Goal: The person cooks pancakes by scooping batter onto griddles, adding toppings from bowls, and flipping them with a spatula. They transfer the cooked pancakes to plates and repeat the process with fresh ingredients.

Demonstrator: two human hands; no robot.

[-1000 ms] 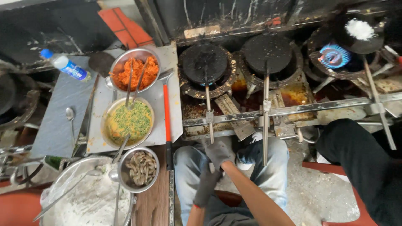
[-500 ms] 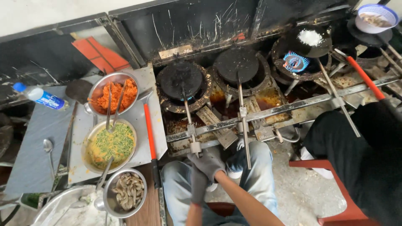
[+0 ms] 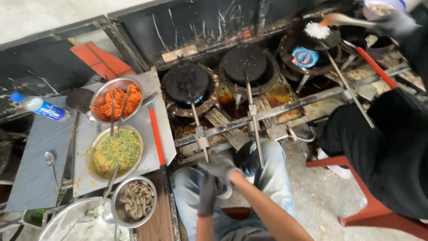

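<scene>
A seated cook's gloved right hand (image 3: pixel 221 168) rests open just below the long handle (image 3: pixel 199 134) of a round black pan (image 3: pixel 186 81) on a burner, fingers spread and holding nothing. The gloved left hand (image 3: pixel 207 195) hangs over the lap beside it; whether its grip is closed cannot be told, though nothing shows in it. A second pan (image 3: pixel 244 62) sits on the next burner, its handle reaching toward the cook's knees. On the steel tabletop (image 3: pixel 138 119) to the left stand a bowl of orange mix (image 3: pixel 118 99), a bowl of yellow-green batter (image 3: pixel 117 151) and a bowl of shrimp (image 3: pixel 134 199), with a red-handled spatula (image 3: pixel 157 138) beside them. At right, a co-worker in black (image 3: pixel 388 147) tends a third pan (image 3: pixel 317 33) holding white batter.
</scene>
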